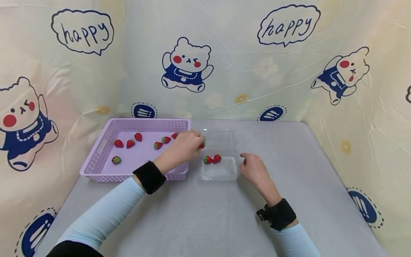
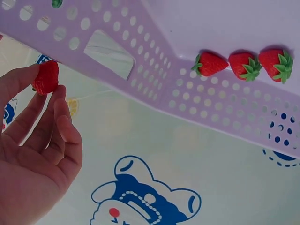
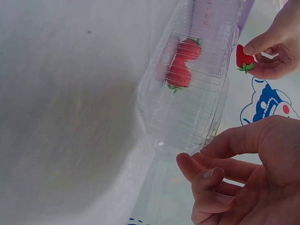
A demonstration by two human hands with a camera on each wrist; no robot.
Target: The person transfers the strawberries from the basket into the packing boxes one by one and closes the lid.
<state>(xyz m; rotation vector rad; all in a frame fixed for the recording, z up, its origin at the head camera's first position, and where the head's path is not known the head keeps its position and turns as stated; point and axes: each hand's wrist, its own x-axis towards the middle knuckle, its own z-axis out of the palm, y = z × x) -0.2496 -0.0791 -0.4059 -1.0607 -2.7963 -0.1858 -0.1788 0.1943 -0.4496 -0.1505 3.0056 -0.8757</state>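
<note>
One strawberry (image 1: 202, 145), mostly hidden, is pinched by the left hand (image 1: 184, 144) beside the clear box (image 1: 228, 172) in the head view; grey table (image 1: 289, 146) is seen stretching rightward. In the left-wrist view, it is held outside the purple basket (image 2: 154, 101), the palm cut off. In the right-wrist view, the right hand (image 3: 269, 168) is curled at the box's edge; whether plastic is gripped cannot be told.
</note>
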